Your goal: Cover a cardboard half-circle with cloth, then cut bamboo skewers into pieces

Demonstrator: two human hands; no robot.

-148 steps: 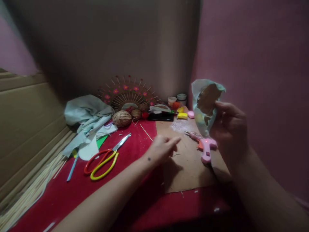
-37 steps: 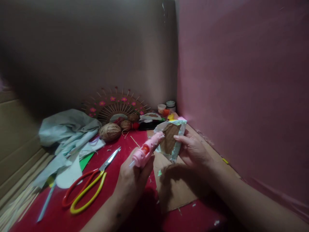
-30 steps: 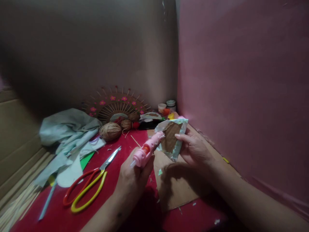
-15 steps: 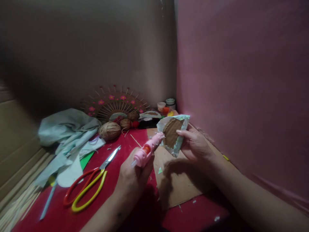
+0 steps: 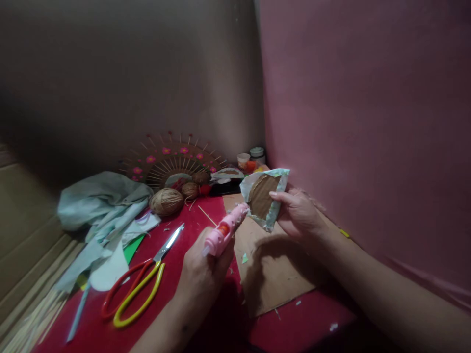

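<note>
My left hand (image 5: 206, 262) is closed round a pink glue gun (image 5: 227, 229), a clear glue stick poking from its back end. The gun's tip is at the left edge of a cardboard piece (image 5: 263, 197) with pale patterned fabric (image 5: 273, 220) folded over its borders. My right hand (image 5: 298, 211) pinches that piece from the right, thumb on the cardboard face and fingers behind it. Underneath both hands, a flat cardboard sheet (image 5: 279, 274) lies on the red table (image 5: 206, 338).
Scissors (image 5: 142, 282) with red and yellow handles lie left of my left hand. Crumpled fabric (image 5: 103, 201), twine balls (image 5: 167, 201) and a flower-decorated stick fan (image 5: 172, 157) sit behind. A pink wall (image 5: 368, 122) rises at the right.
The view has shifted slightly. The fabric-covered cardboard piece is raised and tilted a little, and the glue gun's tip sits lower along its left edge. Both hands keep their holds.
</note>
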